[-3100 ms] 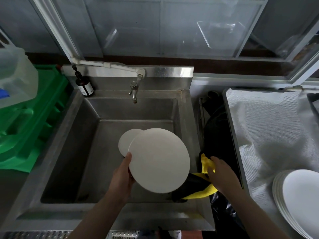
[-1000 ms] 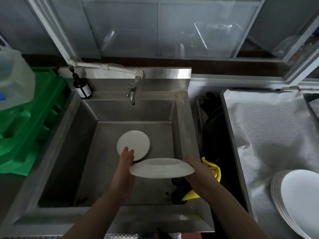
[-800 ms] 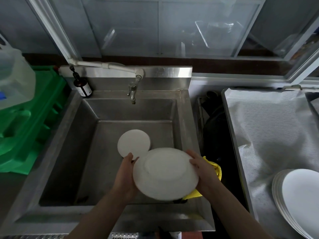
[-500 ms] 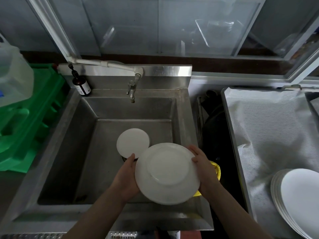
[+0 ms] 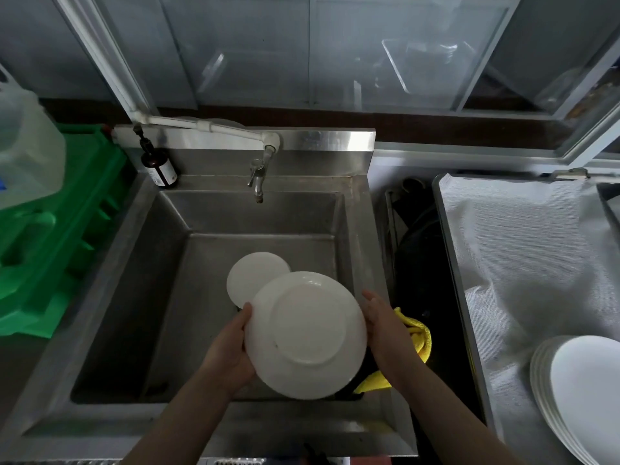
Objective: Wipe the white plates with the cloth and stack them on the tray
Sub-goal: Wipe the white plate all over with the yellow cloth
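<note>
Plate [image 5: 305, 333], underside up, gripped between left hand [image 5: 231, 347] and right hand [image 5: 382, 325], cloth [image 5: 417, 337] seemingly beneath.

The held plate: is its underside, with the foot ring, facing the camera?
Yes, the held plate, gripped at its rims by the left hand and right hand, shows its raised foot ring toward the camera.
</note>
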The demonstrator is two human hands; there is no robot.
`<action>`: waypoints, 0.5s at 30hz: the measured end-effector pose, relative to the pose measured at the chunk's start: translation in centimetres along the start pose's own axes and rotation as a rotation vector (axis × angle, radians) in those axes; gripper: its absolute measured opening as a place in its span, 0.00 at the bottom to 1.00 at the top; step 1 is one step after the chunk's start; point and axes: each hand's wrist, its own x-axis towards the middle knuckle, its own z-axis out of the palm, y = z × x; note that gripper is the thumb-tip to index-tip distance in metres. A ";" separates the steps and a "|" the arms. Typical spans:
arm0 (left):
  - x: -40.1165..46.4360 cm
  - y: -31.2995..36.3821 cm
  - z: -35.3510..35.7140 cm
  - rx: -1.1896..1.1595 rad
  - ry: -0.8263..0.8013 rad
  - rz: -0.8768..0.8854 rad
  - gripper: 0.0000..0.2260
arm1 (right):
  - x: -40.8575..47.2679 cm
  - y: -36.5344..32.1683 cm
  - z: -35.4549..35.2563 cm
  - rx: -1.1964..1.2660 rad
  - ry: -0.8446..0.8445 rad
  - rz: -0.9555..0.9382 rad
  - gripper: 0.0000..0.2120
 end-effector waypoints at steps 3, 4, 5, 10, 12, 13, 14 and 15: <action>0.0 0.8 -0.9 0.011 0.052 0.044 0.14 | 1.1 1.6 -0.7 -0.097 0.021 -0.007 0.12; 0.1 1.0 -1.3 0.015 0.073 0.055 0.13 | 1.4 2.2 -1.1 -0.282 0.011 -0.077 0.13; 0.2 1.2 -1.7 0.018 0.095 0.065 0.13 | 1.9 3.2 -1.7 -0.534 -0.009 -0.171 0.14; 0.2 2.1 -2.8 0.031 0.130 0.141 0.11 | 3.6 7.9 -2.7 -1.581 -0.244 -0.575 0.23; 0.1 2.2 -2.8 0.045 0.145 0.170 0.11 | 4.2 8.6 -2.2 -1.794 -0.324 -0.507 0.30; 0.1 2.2 -2.8 0.051 0.151 0.178 0.11 | 4.4 8.9 -2.1 -1.889 -0.332 -0.507 0.32; 0.2 2.2 -2.9 0.052 0.158 0.180 0.11 | 4.5 9.1 -1.7 -1.960 -0.334 -0.521 0.34; 0.3 2.2 -3.0 0.051 0.164 0.179 0.11 | 4.5 9.2 -1.2 -2.023 -0.351 -0.517 0.36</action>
